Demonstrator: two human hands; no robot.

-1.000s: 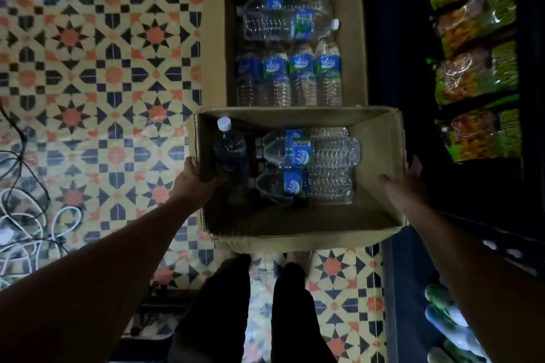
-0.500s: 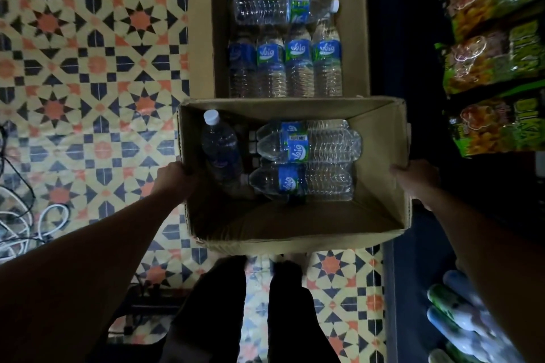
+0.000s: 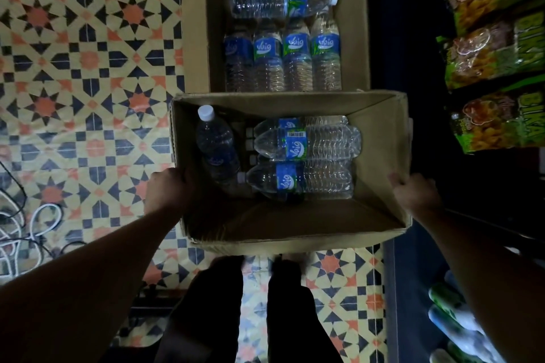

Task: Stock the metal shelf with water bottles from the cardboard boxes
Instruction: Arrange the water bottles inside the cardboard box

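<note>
Left hand (image 3: 169,190) grips the left wall of the near box (image 3: 380,156), fingers curled over the rim and into the box. Right hand (image 3: 415,196) holds the opposite wall with the thumb hooked on the rim; its fingers lie outside the wall and cannot be seen.

Change noted over the last second: the right hand, previously flat against the wall with fingers pointing up, has settled into this hooked hold. The left hand has shifted slightly outward along its wall. The box sits in much the same place above the feet, its far edge against the far box (image 3: 354,53).

Contents are unchanged. One bottle (image 3: 216,147) leans cap-up at the left end. At least two more bottles (image 3: 306,144) lie on their sides beside it. The far box holds a standing row of bottles (image 3: 295,59) with others laid across the top.

Assessment: both hands are now set to carry or reposition the near box, not to pick out single bottles. No bottle has left either box, so stocking from these two has yet to begin.

Shelf (image 3: 489,174) stands to the right, mostly too dark to read; snack bags (image 3: 495,50) hang on its upper part. Loose bottles may roll if the box tips.
</note>
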